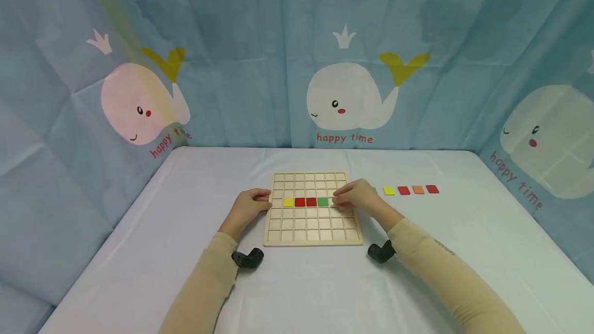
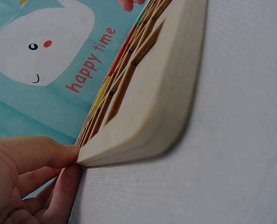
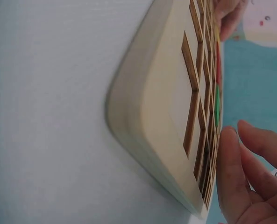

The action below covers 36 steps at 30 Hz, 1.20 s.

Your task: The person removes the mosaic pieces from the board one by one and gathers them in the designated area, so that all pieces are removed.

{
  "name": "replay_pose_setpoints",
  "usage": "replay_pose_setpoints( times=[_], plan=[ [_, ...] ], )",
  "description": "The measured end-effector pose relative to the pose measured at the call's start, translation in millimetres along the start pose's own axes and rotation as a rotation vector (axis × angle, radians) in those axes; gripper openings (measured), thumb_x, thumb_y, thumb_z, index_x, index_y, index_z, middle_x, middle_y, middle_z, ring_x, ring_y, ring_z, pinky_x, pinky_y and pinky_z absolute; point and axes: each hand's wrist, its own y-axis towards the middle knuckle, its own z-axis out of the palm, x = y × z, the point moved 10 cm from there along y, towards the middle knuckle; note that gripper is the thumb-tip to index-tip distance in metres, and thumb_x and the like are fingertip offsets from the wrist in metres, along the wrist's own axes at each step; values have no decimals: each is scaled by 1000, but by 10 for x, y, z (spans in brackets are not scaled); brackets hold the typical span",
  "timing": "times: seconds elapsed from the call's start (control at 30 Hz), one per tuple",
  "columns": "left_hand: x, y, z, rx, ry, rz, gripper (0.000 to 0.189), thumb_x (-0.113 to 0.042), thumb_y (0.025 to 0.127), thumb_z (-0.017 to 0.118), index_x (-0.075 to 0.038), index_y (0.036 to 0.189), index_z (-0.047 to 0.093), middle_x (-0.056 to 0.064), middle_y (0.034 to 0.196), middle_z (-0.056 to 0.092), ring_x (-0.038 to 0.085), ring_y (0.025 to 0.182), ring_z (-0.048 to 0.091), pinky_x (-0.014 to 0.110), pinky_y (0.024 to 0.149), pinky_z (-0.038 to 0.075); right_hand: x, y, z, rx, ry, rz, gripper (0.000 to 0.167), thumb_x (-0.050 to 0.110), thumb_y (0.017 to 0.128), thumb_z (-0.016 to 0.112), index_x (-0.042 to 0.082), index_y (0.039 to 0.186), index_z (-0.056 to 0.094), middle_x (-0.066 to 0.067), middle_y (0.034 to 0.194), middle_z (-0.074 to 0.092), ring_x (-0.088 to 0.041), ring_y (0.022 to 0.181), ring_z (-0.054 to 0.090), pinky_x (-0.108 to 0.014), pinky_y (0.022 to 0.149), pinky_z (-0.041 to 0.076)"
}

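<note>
A light wooden grid board point(image 1: 313, 241) lies on the white table. In one row of its cells sit a yellow tile point(image 1: 288, 202), two red tiles point(image 1: 300, 202) side by side and a green tile point(image 1: 322, 201). My left hand point(image 1: 248, 207) pinches the board's left edge between thumb and fingers, seen closely in the left wrist view. Over the cells just right of the green tile is my right hand point(image 1: 359, 197), fingertips low at the board. In the right wrist view its thumb and fingertips stand slightly apart, with no tile visible between them.
Right of the board, partly behind my right hand, runs a row of loose tiles: green point(image 1: 374, 190), yellow point(image 1: 389, 190), red point(image 1: 403, 190), orange point(image 1: 418, 189) and another red one point(image 1: 432, 189). A blue whale-print curtain point(image 1: 260, 102) hangs behind the table.
</note>
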Motion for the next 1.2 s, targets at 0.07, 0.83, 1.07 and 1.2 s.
replay_pose_setpoints(
  times=[0.07, 0.83, 1.07, 1.2],
  plan=[
    [-9, -2, 4, -1, -4, -2, 42, -6, 89, 71, -4, 130, 63, 15, 118, 68, 26, 110, 63, 37, 94, 52, 16, 3, 25, 12, -7, -11, 25, 10, 87, 75, -5, 108, 73, -10, 92, 77, -10, 69, 72, -26, 70, 60],
    [-6, -27, 10, -11, -8, -9, 41, -6, 88, 71, -3, 129, 64, 14, 114, 68, 24, 106, 64, 35, 91, 53, -3, 96, 164, 51, 36, 39, 22, 5, 85, 76, -6, 104, 73, -6, 79, 76, -9, 58, 69, -24, 64, 59],
    [16, -11, 27, -7, 2, -19, 42, -6, 88, 71, -4, 130, 64, 13, 115, 68, 23, 105, 64, 33, 89, 53, -9, 92, 177, 58, 59, 30, 20, 3, 85, 75, -7, 103, 73, -5, 76, 75, -10, 59, 69, -25, 65, 59],
    [4, -4, 5, -8, 5, -2, 42, -5, 88, 71, -4, 130, 64, 13, 114, 68, 22, 104, 63, 32, 88, 52, 10, 108, 181, 54, 57, 21, 18, 3, 84, 76, -6, 100, 73, -5, 75, 74, -10, 58, 68, -24, 63, 59]
  ],
)
